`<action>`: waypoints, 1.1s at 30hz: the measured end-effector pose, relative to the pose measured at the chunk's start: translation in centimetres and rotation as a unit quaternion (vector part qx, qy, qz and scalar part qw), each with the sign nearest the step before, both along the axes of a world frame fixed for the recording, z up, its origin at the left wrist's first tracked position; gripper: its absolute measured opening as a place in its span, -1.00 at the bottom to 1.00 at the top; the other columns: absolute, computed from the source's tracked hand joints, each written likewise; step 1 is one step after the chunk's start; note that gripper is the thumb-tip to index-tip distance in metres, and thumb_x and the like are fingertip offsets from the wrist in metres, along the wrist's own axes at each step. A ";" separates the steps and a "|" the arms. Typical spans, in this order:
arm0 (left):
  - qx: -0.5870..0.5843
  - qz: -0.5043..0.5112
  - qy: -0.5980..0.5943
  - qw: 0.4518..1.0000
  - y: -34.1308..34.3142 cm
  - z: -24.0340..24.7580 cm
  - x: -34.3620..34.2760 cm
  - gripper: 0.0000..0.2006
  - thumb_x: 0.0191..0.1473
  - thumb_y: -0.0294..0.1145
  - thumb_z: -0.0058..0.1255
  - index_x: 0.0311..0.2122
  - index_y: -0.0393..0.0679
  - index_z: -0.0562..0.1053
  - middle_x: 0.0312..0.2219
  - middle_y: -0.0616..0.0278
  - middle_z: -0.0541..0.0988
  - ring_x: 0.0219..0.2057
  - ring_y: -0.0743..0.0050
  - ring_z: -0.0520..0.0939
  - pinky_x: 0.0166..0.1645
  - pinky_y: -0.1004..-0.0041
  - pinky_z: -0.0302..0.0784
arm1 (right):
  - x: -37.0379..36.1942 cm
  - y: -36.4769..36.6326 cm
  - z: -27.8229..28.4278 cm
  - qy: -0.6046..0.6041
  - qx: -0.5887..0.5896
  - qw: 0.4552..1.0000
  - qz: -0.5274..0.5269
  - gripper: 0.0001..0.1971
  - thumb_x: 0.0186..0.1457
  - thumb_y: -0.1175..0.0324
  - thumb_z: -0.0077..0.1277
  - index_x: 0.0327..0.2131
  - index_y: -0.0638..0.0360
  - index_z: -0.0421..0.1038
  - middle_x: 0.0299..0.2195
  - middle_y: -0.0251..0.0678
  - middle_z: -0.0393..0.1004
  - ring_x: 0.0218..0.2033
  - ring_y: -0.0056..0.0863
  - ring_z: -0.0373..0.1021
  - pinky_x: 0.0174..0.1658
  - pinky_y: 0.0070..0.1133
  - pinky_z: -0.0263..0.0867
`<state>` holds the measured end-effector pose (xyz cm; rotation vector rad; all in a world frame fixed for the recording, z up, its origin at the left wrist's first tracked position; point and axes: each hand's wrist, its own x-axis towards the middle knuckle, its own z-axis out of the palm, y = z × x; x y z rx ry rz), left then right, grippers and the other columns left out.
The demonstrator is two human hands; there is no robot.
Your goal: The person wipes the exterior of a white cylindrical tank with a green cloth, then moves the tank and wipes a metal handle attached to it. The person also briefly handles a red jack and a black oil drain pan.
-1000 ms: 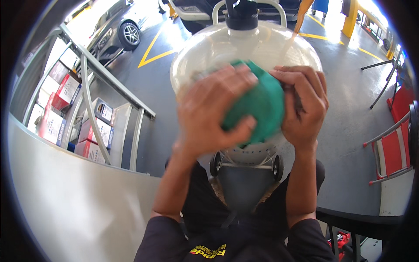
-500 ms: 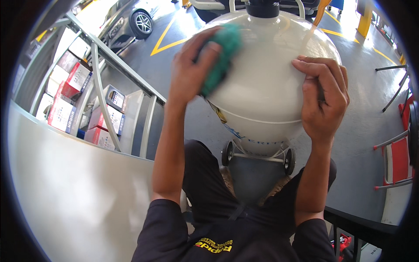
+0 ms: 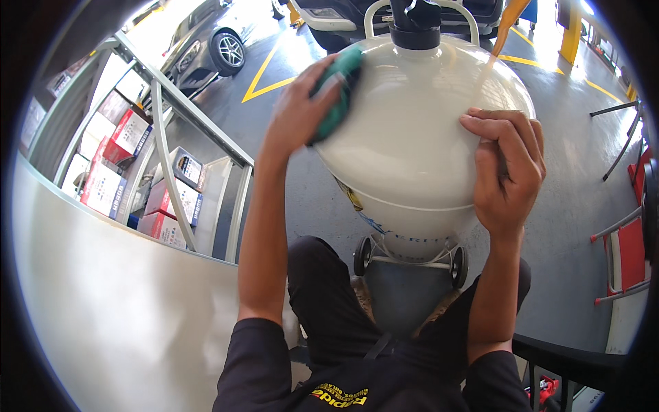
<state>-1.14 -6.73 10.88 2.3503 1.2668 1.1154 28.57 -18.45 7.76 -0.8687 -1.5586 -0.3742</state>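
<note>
A large cream-white tank with a domed top and a black neck stands upright between my knees. My left hand is closed round a bunched green cloth, which is pressed to the left side of the dome and slightly blurred. On the right side of the dome rests my right hand, fingers bent and thumb apart from them. Nothing shows between those fingers, though part of the palm side is hidden.
Under the tank are two black wheels on an axle. A metal rack with red-and-white boxes stands left, beside a pale panel. Cars are parked beyond. A red folding chair and dark railing are at right.
My left hand has slid the cloth toward the dome's left edge. The tank sits a little lower in view, showing more of its neck. My right hand keeps its place on the dome.
</note>
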 end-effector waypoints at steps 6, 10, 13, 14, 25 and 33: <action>0.165 -0.042 0.148 0.974 0.5 0.6 1.8 -0.41 0.22 -0.15 0.06 0.28 -0.24 0.38 0.18 -0.21 0.51 0.20 -0.23 0.55 0.36 0.09 0.40 | -0.1 0.0 -0.2 0.011 0.000 1.000 -0.006 -0.72 -0.11 0.67 0.01 -0.33 0.17 0.64 -0.30 -0.33 0.68 -0.27 -0.38 0.50 -0.07 -0.47 0.38; 0.234 -0.213 0.171 0.933 -8.3 1.5 8.5 -0.33 0.06 -0.18 0.07 0.29 -0.22 0.39 0.22 -0.15 0.50 0.25 -0.19 0.51 0.42 0.02 0.33 | 0.8 -0.1 -0.3 0.007 -0.014 1.000 -0.026 -0.76 -0.11 0.68 0.01 -0.37 0.19 0.60 -0.30 -0.33 0.68 -0.28 -0.37 0.48 -0.09 -0.47 0.39; 0.185 -0.177 0.136 0.957 -3.4 1.5 3.9 -0.37 0.10 -0.21 0.02 0.31 -0.11 0.41 0.22 -0.05 0.52 0.23 -0.11 0.55 0.36 0.04 0.39 | 0.4 0.0 0.1 0.010 -0.001 1.000 0.002 -0.77 -0.12 0.69 0.01 -0.38 0.18 0.58 -0.30 -0.32 0.68 -0.28 -0.36 0.48 -0.10 -0.46 0.39; 0.043 -0.136 0.049 0.989 -1.5 1.7 1.6 -0.39 0.14 -0.20 -0.01 0.32 -0.07 0.41 0.23 -0.04 0.52 0.24 -0.12 0.54 0.36 0.05 0.40 | 0.2 0.1 0.1 0.014 0.005 1.000 0.011 -0.77 -0.12 0.69 0.01 -0.39 0.18 0.58 -0.31 -0.32 0.68 -0.28 -0.35 0.48 -0.10 -0.46 0.39; 0.199 -0.090 0.104 0.970 -7.8 -0.1 6.3 -0.35 0.04 -0.22 -0.02 0.30 -0.11 0.45 0.16 -0.08 0.57 0.20 -0.09 0.59 0.36 0.07 0.41 | 0.6 0.1 -0.1 0.008 0.007 1.000 0.007 -0.83 -0.08 0.63 0.02 -0.40 0.16 0.53 -0.30 -0.34 0.68 -0.31 -0.30 0.45 -0.13 -0.45 0.40; 0.243 -0.067 0.113 0.961 -10.4 -0.1 9.2 -0.35 -0.01 -0.30 0.00 0.27 -0.16 0.46 0.20 0.00 0.55 0.26 -0.18 0.52 0.43 -0.03 0.28 | 0.8 0.2 -0.5 0.012 0.000 1.000 0.002 -0.83 -0.06 0.62 0.03 -0.38 0.14 0.52 -0.26 -0.35 0.68 -0.30 -0.29 0.44 -0.12 -0.43 0.39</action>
